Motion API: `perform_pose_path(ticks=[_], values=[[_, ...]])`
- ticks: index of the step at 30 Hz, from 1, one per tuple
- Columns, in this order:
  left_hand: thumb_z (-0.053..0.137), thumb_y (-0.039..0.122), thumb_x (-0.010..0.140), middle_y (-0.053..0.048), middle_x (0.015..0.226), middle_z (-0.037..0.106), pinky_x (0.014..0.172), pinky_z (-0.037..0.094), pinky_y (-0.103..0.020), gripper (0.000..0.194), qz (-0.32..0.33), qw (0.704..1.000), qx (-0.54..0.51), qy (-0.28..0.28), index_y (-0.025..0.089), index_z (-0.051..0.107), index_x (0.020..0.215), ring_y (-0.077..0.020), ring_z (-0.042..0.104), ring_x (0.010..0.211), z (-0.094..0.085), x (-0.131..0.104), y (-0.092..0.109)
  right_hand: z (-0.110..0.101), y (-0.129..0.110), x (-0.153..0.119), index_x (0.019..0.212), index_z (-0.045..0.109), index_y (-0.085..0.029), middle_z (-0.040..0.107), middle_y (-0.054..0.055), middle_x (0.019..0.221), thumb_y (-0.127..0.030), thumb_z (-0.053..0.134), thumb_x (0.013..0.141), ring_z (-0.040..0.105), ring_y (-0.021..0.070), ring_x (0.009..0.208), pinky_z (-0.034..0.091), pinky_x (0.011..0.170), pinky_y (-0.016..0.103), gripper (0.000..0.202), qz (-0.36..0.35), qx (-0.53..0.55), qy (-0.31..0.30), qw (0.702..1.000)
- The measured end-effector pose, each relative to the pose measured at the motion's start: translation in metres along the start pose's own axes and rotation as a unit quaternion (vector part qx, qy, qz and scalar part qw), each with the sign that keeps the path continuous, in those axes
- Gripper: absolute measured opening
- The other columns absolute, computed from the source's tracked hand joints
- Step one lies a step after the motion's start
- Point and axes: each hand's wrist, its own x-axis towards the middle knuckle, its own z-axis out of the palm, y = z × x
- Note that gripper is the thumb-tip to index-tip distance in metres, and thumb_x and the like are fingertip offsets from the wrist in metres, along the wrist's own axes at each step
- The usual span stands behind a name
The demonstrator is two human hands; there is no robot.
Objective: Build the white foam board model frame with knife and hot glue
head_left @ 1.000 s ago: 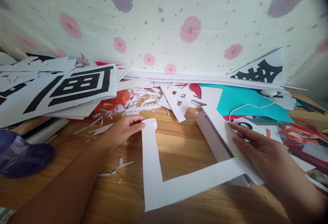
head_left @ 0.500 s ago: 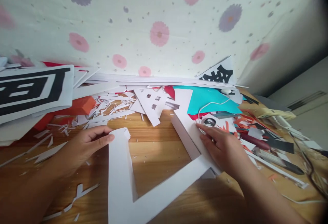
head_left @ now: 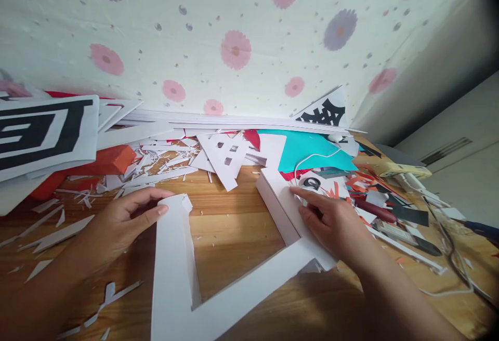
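Observation:
A large white angular shape of folded card (head_left: 249, 291), with raised side walls, lies on the wooden table in front of me. It has a left bar, a slanting bar and a right bar (head_left: 278, 203). My left hand (head_left: 134, 216) pinches the far end of the left bar between thumb and fingers. Along the right bar's outer side, my right hand (head_left: 331, 221) grips with the index finger stretched along its top; its thumb is hidden. A small torn or folded flap (head_left: 187, 203) sticks up at the left bar's end.
White paper offcuts (head_left: 167, 159) litter the back left, near a red-orange block (head_left: 113, 160) and a sheet with black strokes (head_left: 42, 133). Behind lie turquoise paper (head_left: 312, 151) and a perforated white piece (head_left: 224, 156). At right are a black tape roll (head_left: 312, 182), a cutter (head_left: 405, 234) and cables (head_left: 452, 242).
The view has shifted slightly, so the surroundings sit a little further left. Both hands keep their places on the white card shape.

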Motion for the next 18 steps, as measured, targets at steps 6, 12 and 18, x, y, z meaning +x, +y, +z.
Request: perform_pose_path(ticks=[6,12,18], values=[[0.059,0.053,0.081,-0.001,0.101,0.071,0.082,0.050,-0.030,0.035,0.031,0.999,0.033,-0.007,0.025,0.067,0.100,-0.0223,0.063,0.094,0.000,-0.001,0.004,0.002,0.009,-0.002,0.122,0.066,-0.024,0.061,-0.004,0.059,-0.031,0.049,0.088,0.051,0.0119,0.047,0.036,0.048,0.024,0.039,-0.018,0.015,-0.019,1.000],[0.056,0.049,0.085,-0.002,0.097,0.071,0.080,0.050,-0.029,0.030,0.073,0.996,0.040,-0.015,0.023,0.067,0.096,-0.0215,0.064,0.091,0.002,-0.005,0.010,-0.007,0.022,-0.009,0.125,0.062,-0.024,0.068,0.009,0.101,-0.044,0.058,0.089,0.066,0.0207,0.082,0.053,0.067,0.031,0.042,-0.156,-0.005,0.003,0.988],[0.058,0.046,0.085,-0.003,0.105,0.072,0.089,0.049,-0.032,0.030,0.087,0.996,0.020,-0.007,0.022,0.069,0.100,-0.0227,0.065,0.097,0.005,-0.006,0.010,-0.013,-0.024,-0.047,0.128,0.059,-0.022,0.062,0.013,0.127,-0.036,0.064,0.089,0.059,0.0301,0.115,0.051,0.096,0.048,0.042,-0.360,-0.033,0.000,0.932]])
